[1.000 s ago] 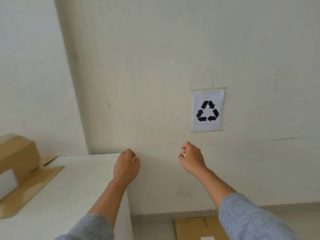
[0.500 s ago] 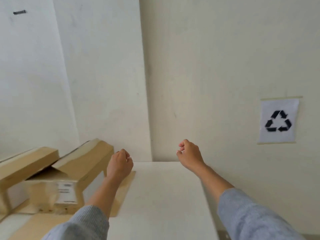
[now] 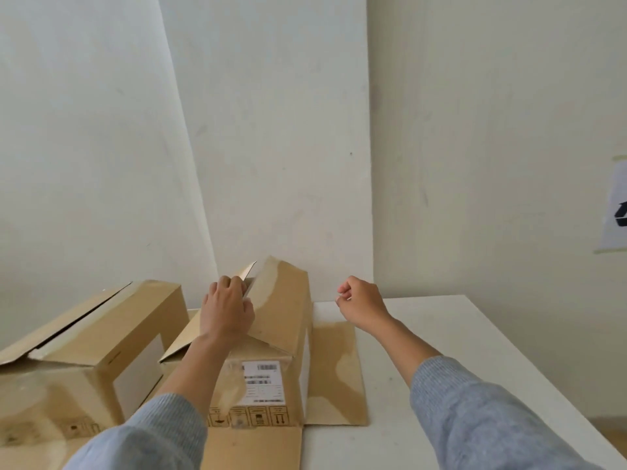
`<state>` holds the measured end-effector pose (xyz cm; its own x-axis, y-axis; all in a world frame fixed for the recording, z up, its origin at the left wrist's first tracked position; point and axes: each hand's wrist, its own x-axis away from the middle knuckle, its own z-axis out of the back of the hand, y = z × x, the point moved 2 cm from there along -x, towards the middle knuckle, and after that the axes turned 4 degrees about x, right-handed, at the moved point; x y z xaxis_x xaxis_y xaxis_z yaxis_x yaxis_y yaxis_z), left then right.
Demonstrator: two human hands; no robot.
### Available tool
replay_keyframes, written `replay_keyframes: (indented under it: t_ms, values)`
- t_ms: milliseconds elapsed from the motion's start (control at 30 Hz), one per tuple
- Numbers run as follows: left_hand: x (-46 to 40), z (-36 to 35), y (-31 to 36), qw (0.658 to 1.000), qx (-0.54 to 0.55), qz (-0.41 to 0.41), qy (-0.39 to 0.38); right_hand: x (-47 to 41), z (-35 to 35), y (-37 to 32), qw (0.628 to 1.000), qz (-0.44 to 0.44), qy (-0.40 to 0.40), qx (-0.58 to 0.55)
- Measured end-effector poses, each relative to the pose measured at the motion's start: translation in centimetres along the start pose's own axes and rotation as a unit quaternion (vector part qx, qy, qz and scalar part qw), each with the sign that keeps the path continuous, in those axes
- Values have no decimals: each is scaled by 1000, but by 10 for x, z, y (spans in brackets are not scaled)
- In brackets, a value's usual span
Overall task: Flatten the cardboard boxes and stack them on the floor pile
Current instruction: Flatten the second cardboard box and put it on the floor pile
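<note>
Nearest me, two grey sleeves [image 3: 475, 412] reach forward over the white worktop [image 3: 475, 351]. A cardboard flap [image 3: 258, 449] lies flat at the near edge, and another flap [image 3: 339, 371] is spread flat on the worktop to the right of the box in front of me.

That centre box [image 3: 271, 337] stands near the middle of the worktop, a white shipping label [image 3: 263, 381] on its near face and a row of printed handling symbols below it. Its top flaps stand up and lean together like a roof. My left hand [image 3: 225, 312] rests on the left side of that peak, fingers curled over the upper edge of a top flap [image 3: 246, 276], gripping it. My right hand [image 3: 361, 305] hangs in the air just right of the box, loosely curled on nothing, touching no cardboard.

Toward the left edge of the worktop stands a second box [image 3: 98, 337], its top flaps partly raised.

Beyond, the worktop runs to the white wall [image 3: 271, 130]. At the far right, a taped paper sign [image 3: 615, 212] is cut off by the frame.
</note>
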<state>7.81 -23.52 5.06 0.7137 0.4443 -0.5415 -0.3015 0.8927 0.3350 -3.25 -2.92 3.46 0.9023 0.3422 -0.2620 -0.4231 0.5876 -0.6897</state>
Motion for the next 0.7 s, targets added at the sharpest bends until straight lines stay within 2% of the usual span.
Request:
replay_keyframes:
  t_ms: [167, 433, 567, 700]
  values:
    - [8, -7, -33, 996, 21, -76, -46, -11, -41, -26, 999, 14, -36, -2]
    - [20, 6, -63, 985, 73, -104, -113, -11, -82, -48, 989, 53, -135, -10]
    - [15, 17, -74, 989, 43, -82, -115, -11, -90, -58, 983, 82, -162, 15]
    - [5, 26, -85, 992, 78, -51, -81, -12, -97, -76, 989, 60, -136, 15]
